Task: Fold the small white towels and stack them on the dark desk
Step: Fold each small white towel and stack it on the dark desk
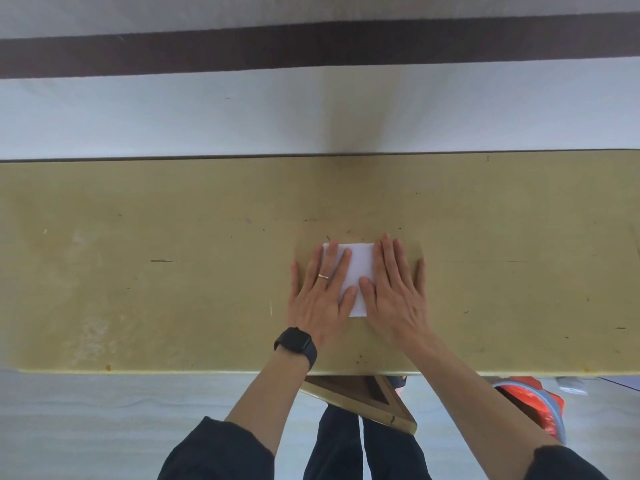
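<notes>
A small white towel, folded into a narrow rectangle, lies flat on the olive-yellow desk top near its middle. My left hand lies flat over the towel's left side, fingers straight, a ring on one finger and a black watch at the wrist. My right hand lies flat over the towel's right side, fingers straight too. The two thumbs nearly meet on the towel's lower part. Only the strip between my hands shows; the towel's outer edges are hidden.
The desk runs the full width of the view, with a pale wall behind and a dark band across it. Under the near edge sits a wooden stool corner. An orange and blue object lies on the floor at the right.
</notes>
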### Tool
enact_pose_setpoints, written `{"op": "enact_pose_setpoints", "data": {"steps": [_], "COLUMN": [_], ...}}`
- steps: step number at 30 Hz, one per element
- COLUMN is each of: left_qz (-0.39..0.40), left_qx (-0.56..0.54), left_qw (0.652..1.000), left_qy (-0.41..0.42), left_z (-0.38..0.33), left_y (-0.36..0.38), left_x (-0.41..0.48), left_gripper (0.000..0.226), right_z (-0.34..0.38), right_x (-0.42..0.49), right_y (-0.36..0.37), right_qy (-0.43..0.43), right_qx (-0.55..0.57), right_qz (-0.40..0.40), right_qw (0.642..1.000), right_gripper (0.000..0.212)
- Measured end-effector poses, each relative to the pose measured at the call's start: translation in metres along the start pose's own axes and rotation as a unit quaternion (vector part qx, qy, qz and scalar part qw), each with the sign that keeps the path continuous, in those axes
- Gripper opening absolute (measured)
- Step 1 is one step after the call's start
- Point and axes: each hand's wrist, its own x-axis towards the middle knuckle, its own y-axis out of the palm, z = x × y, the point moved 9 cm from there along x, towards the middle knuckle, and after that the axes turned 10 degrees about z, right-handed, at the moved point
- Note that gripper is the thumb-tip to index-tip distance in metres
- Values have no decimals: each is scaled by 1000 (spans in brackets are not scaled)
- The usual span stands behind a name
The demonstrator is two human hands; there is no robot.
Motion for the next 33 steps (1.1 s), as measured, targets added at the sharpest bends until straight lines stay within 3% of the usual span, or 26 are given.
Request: {"op": "enact_pose_setpoints", "data": {"steps": [10,13,17,19,22,25,28,33], "left_qz": [56,64,50,53,57,70,85,-8], "left_qx": [-39,-93,-231,-296,-313,-340,-383,-541], "left_qw": [997,988,913,875,857,835,815,757], "left_qy": [-22,-109,-332,-379,-406,-427,-426,-367], "left_z": [-12,-5,11,10,8,13,18,14], "left_y": [25,13,-7,-7,-6,4,13,-12], "left_x": [-88,-100,-107,-104,-97,-94,-98,-123], "left_gripper": [63,64,62,52,36,34,34,31], "right_z": [15,11,-8,-8,-11,-13,-12,3], "right_x": [-89,-108,-113,-104,-90,-85,-86,-91], "right_y": [29,16,-2,-1,7,10,10,-12], "right_qy": [0,56,231,272,318,330,302,205], "right_qx": [7,56,228,260,289,346,377,451], "right_qz": [32,17,6,25,60,94,116,117], "right_qw": [999,997,946,926,901,873,868,861], "right_gripper": [68,69,66,58,45,30,25,18]}}
